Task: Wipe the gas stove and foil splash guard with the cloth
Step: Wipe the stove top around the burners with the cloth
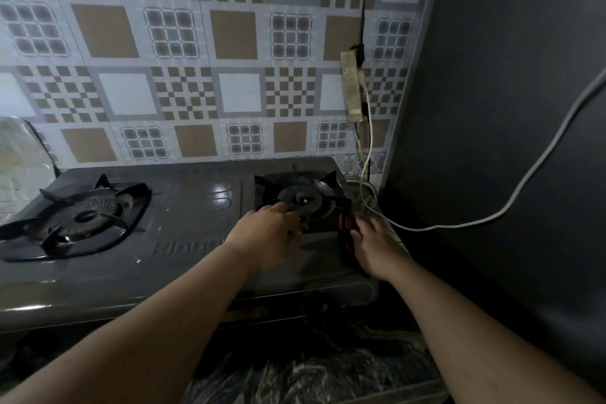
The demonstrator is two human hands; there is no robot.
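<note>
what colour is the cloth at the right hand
Dark, mostly black with red, the cloth shows in the head view.

Both forearms are bare to the frame edge, left hand [267,238] and right hand [377,248] ungloved.

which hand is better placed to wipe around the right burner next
Right, probably: the right hand holds the dark cloth at the right burner edge; the left hand only grips its grate.
</note>
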